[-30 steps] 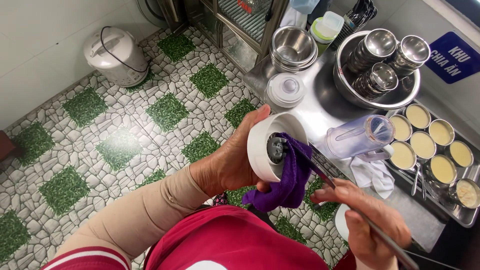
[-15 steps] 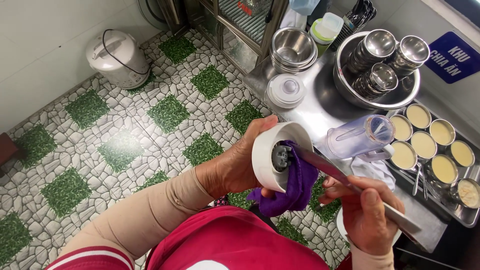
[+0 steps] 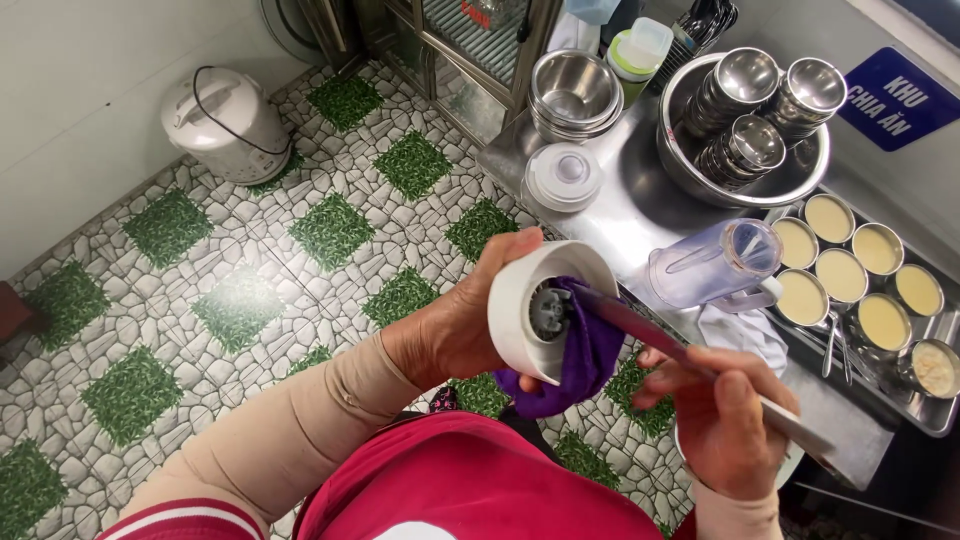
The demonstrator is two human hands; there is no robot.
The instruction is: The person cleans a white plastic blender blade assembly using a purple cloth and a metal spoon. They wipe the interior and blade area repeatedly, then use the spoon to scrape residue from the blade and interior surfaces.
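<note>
Since a moment ago we had pushed the knife [image 3: 690, 358] deeper, pressing the purple cloth [image 3: 572, 352] around the grey coupling of the white blender base [image 3: 527, 298] at frame centre; the wiping looked underway. Our left hand [image 3: 462, 322] was clamped around the base, tilted sideways; our right hand [image 3: 728, 420], lower right, gripped the knife, above the floor beside the steel worktop [image 3: 640, 205]

One head-worn camera looks steeply down, close over the hands (floor and counter beyond).
</note>
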